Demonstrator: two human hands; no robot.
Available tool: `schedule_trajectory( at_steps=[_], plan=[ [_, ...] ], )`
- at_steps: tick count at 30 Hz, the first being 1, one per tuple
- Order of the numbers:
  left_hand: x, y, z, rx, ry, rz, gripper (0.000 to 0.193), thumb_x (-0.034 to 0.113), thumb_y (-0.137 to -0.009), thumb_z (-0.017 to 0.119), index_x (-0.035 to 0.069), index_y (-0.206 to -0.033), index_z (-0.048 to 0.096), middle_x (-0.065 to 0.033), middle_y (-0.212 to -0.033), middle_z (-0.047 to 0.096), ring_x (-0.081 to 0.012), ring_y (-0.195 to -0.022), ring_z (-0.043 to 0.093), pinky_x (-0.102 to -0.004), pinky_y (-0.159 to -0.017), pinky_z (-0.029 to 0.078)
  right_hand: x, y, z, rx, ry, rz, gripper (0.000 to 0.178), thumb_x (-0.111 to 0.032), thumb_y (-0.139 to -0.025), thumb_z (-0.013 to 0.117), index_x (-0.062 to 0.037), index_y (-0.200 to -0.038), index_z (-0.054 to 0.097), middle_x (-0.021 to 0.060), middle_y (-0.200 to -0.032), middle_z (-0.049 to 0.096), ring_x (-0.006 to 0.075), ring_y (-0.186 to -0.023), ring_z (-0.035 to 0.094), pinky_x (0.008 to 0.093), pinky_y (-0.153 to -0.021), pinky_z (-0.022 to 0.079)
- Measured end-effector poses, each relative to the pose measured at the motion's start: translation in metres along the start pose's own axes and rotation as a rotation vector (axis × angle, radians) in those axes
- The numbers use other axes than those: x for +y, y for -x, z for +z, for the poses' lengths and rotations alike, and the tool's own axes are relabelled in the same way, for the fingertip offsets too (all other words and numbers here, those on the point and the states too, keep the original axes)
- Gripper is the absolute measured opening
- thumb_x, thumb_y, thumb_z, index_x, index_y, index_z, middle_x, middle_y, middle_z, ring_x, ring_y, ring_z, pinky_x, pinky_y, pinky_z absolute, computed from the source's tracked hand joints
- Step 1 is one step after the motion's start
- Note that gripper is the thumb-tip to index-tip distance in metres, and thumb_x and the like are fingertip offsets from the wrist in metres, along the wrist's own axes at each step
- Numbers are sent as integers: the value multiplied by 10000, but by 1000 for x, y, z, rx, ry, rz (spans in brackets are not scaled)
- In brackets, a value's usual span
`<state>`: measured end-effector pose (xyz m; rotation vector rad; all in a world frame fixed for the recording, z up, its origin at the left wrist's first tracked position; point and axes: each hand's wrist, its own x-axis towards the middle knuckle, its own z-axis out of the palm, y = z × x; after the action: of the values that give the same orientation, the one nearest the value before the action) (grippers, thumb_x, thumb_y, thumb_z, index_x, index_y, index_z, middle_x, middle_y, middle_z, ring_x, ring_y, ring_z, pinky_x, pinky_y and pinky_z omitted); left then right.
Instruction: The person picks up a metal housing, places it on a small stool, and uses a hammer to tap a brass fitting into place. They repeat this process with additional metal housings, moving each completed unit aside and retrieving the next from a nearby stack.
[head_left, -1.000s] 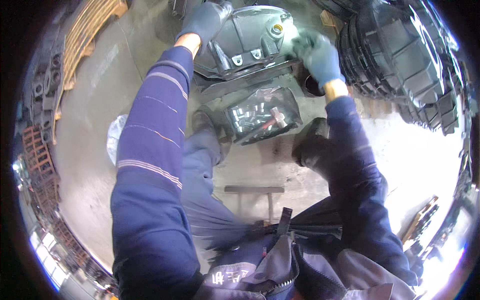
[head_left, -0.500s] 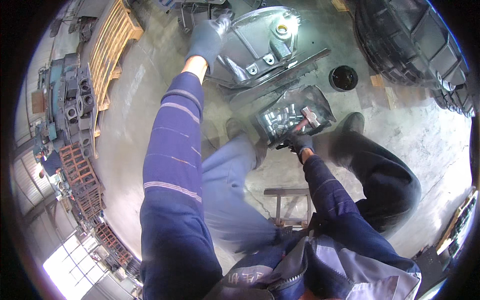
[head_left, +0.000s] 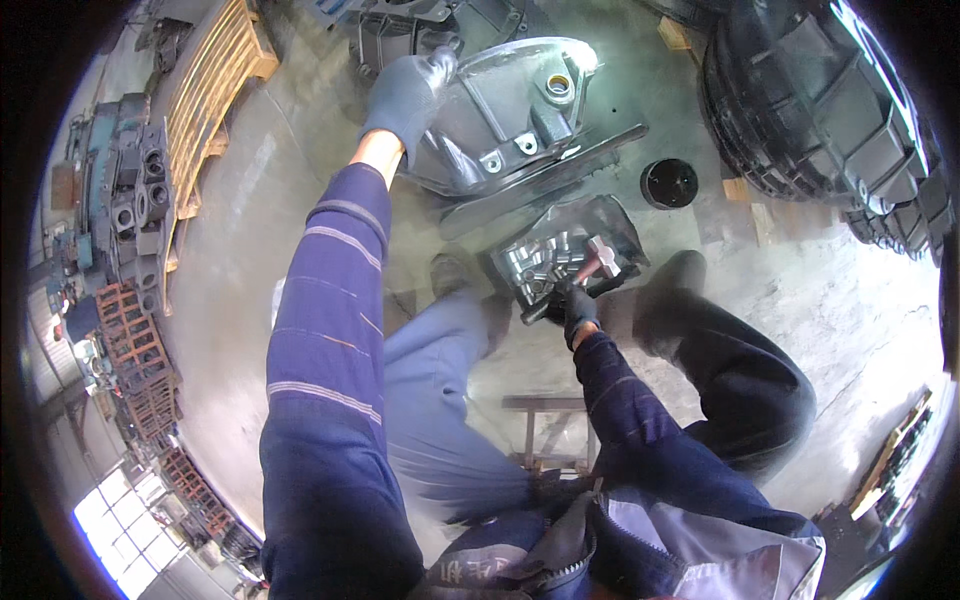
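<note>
My left hand [head_left: 408, 98], in a dark grey glove, is closed over the upper left edge of a large grey metal casting [head_left: 470, 125]. The casting stands tilted on the floor and has a round bored hole and bolt lugs. Gloved in black, my right hand [head_left: 577, 306] grips the handle of a hammer [head_left: 599, 258] with a reddish head. Both hammer and hand are over the near side of a dark tray [head_left: 628, 230]. Several shiny metal bushings [head_left: 537, 262] lie in that tray. My right fingers are partly hidden against the dark handle.
A black round can [head_left: 669, 184] stands right of the casting. Large dark ribbed castings [head_left: 800, 110] rest on wood at the right. A low metal stool frame [head_left: 545, 404] is between my legs. Wooden pallets [head_left: 215, 100] and rust-coloured racks [head_left: 135, 335] line the left.
The whole view has shifted, so the casting and tray appear lower. Both hands keep their grips, and the hammer has turned slightly over the tray, showing more of its handle end.
</note>
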<state>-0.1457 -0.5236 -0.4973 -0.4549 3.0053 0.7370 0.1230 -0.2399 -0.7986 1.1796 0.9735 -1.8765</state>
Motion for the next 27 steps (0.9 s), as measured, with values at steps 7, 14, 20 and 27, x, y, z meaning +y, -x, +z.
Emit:
schedule_trajectory(
  at_steps=[7,14,20,27],
  plan=[
    [-2,-1,2,1,42,33,625,512,-1006,401,-22,-1020,726,-326,-1003,674,-495,-990,656,-540,-888,481,-48,31,-38,-200,-20,110,152,-281,-979,606,-149,-915,645,4,-692,606,173,-572,586,303,-519,493],
    [-3,2,0,-21,-47,121,521,479,-1021,442,69,-1115,749,-269,-1179,691,-446,-1110,655,-519,-970,492,-111,145,-24,-99,667,-382,152,-232,-972,640,-87,-972,688,8,-685,612,146,-555,584,306,-483,463],
    [-1,1,-3,-41,-52,130,523,473,-1025,427,67,-1111,745,-261,-1153,700,-448,-1084,663,-514,-962,500,-206,258,78,-12,723,-930,344,-394,-953,733,-66,-1001,640,-26,-683,567,71,-568,523,253,-517,425],
    [-6,-2,0,-33,-34,127,534,477,-1027,421,62,-1128,742,-257,-1160,700,-446,-1095,663,-508,-973,501,-261,270,135,233,1391,-1432,449,-430,-1002,635,16,-1052,604,290,-772,672,490,-759,681,490,-655,529]
  ],
)
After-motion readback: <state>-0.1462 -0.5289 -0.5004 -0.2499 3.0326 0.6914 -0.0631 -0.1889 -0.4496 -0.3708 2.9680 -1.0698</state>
